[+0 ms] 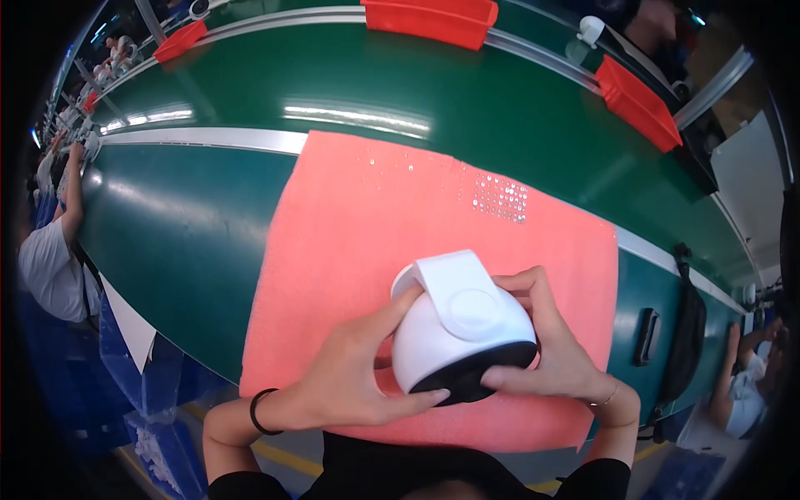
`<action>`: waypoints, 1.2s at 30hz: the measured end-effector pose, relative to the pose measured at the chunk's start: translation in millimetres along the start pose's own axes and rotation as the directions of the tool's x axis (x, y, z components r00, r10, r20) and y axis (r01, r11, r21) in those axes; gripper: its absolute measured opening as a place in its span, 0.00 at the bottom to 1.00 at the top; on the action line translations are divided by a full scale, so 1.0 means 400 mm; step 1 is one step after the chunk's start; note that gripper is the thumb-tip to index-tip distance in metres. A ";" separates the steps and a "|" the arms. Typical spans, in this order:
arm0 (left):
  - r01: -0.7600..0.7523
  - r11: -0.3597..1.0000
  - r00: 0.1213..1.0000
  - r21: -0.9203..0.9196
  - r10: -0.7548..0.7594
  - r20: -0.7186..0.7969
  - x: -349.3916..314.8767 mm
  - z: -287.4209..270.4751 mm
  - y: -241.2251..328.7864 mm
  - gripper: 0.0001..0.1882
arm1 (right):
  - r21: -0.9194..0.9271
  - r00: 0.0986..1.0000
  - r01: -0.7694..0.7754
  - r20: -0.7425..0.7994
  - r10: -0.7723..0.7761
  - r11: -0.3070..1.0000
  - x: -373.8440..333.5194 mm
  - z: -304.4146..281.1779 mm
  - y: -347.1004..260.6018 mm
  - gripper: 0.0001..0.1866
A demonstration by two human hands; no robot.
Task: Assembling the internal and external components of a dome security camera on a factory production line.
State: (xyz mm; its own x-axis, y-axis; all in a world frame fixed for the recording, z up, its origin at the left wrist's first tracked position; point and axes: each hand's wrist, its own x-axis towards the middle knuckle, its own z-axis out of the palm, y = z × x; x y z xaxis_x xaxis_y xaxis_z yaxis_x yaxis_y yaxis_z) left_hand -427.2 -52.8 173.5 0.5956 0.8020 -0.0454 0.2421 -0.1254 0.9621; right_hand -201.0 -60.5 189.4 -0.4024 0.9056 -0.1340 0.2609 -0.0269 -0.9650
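Note:
A round white camera [417, 337] with a black front face and a white curved bracket [454, 279] is held up over a pink cloth [333, 233]. My left hand [358, 358] grips its left side, the thumb at the lower black edge and the fingers by the bracket. My right hand [550, 342] wraps the right side, its thumb pressed on the black face and its fingers behind the shell. The black face tilts down toward me. What lies underneath the camera is hidden.
Beyond the cloth runs a green conveyor belt [250, 83] with a metal rail. Red bins [429, 21] line its far side. A black bag [687, 333] and a small black object [646, 336] lie at right. Other people sit at left [54, 258] and right.

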 end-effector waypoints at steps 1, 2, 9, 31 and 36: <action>-0.075 0.992 0.996 0.103 0.079 -0.032 0.003 0.001 0.012 0.50 | -0.074 0.992 0.111 -0.056 -0.115 0.991 0.000 0.002 -0.008 0.38; -0.089 0.990 0.995 0.113 0.094 -0.037 0.002 -0.001 0.018 0.50 | -0.024 0.996 0.038 -0.075 -0.039 0.999 0.008 0.004 -0.002 0.44; -0.195 0.958 0.967 0.209 0.223 -0.123 0.049 -0.047 0.035 0.48 | -0.141 0.973 0.192 -0.103 -0.207 0.971 0.073 -0.024 0.003 0.44; -0.035 0.653 0.963 -0.757 -0.182 -0.201 0.416 -0.156 -0.007 0.33 | 0.364 0.833 0.403 -0.527 -0.171 0.840 0.370 -0.071 0.039 0.37; -0.017 0.742 1.000 -0.670 0.030 0.008 0.161 -0.173 -0.048 0.25 | 0.912 0.924 0.230 -0.314 0.217 0.339 0.368 -0.186 0.118 0.34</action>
State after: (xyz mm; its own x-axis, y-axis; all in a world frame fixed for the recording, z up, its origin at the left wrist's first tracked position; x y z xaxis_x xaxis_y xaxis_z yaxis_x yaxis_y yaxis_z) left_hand -446.6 41.6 170.9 0.6083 0.7935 -0.0189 -0.3436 0.2846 0.8949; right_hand -182.7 102.9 140.7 -0.0399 0.9640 -0.2627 -0.8046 -0.1869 -0.5637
